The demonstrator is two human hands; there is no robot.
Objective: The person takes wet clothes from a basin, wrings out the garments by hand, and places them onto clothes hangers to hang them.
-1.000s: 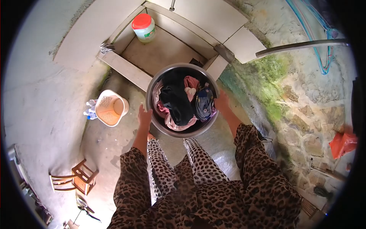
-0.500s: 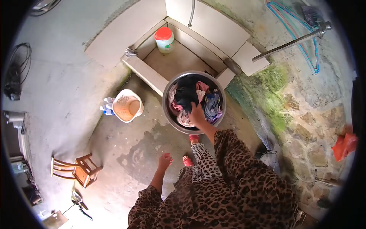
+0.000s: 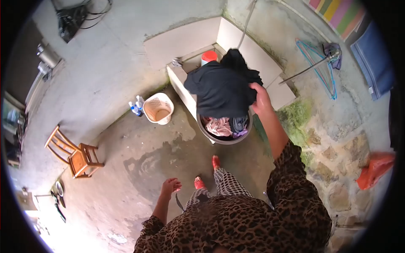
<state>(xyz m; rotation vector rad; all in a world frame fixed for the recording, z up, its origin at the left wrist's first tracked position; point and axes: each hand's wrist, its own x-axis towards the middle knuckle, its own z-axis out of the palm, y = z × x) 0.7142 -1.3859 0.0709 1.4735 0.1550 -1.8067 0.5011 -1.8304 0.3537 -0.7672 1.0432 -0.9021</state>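
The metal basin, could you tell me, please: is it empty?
Not empty: pink cloth shows inside the basin, below the black garment in the right hand.

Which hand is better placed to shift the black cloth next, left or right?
Probably the right hand: it holds the black cloth by its right-hand edge. The left hand seems empty and is well apart from the cloth and the basin.

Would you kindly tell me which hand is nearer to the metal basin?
Right. The right hand holds the black garment close by the basin; the left hand is well apart, below and left of it in view.
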